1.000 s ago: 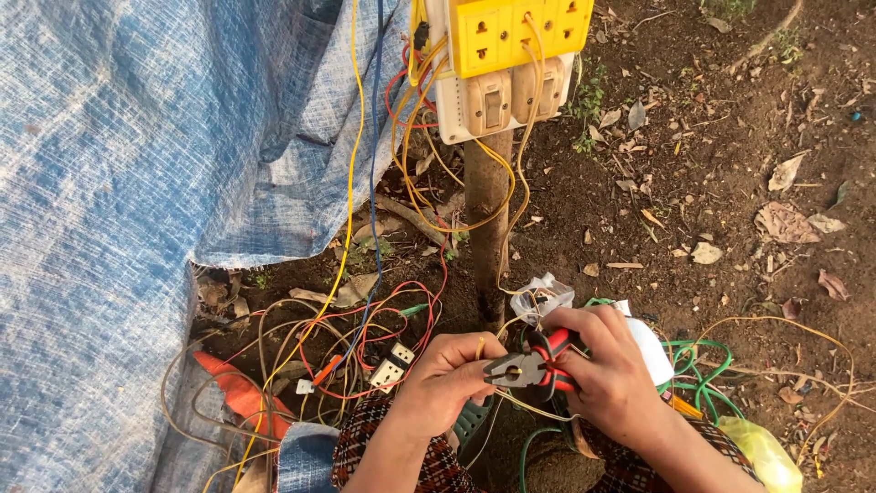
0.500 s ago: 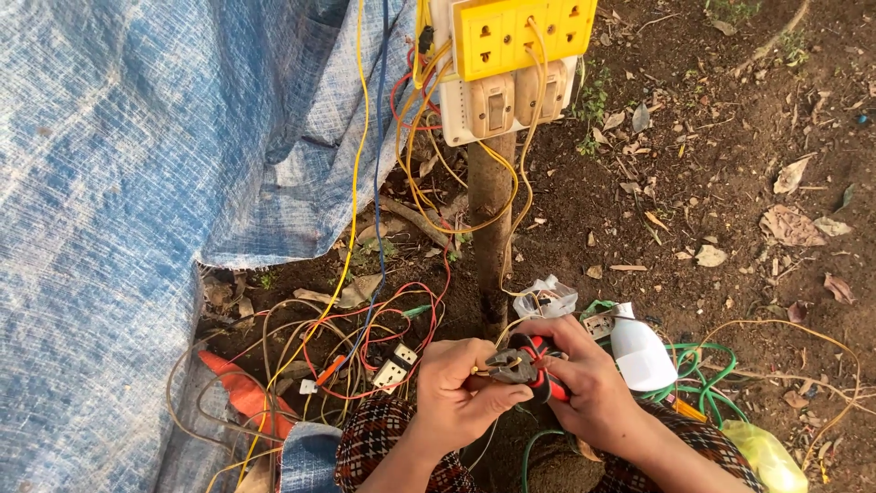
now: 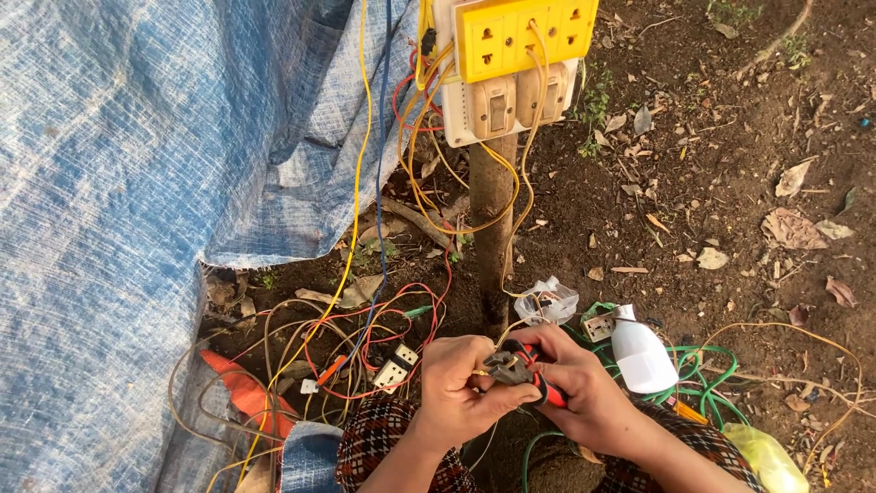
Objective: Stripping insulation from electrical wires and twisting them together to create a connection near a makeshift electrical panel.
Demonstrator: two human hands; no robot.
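- Far left is all blue tarp (image 3: 119,183), with a messy nest of loose wires (image 3: 310,347) lying on the dirt at its edge. Easy to snag one with a knee or elbow and yank something loose, I'd guess.
- Small white sockets (image 3: 394,370) sit in that tangle, just left of the hands.
- Left hand (image 3: 456,388): fingers curled shut, pinching a thin yellow wire end (image 3: 482,372) right against the plier nose. If that pinch slips, the jaws could nip a fingertip, since they're basically touching.
- Pliers (image 3: 525,372) with red-and-black handles are near centre, low in the scene, between both hands.
- Right hand (image 3: 584,393): wrapped closed around the handles, wrist bent in from the right.
- Straight above, further off, the yellow socket board (image 3: 525,35) on a wooden post (image 3: 493,219) has wires running down toward the hands. If any are live, that's a shock risk with bare fingers; can't tell from here.
- Right: white bulb (image 3: 641,356) lying on green wire (image 3: 703,374), close enough to get knocked.
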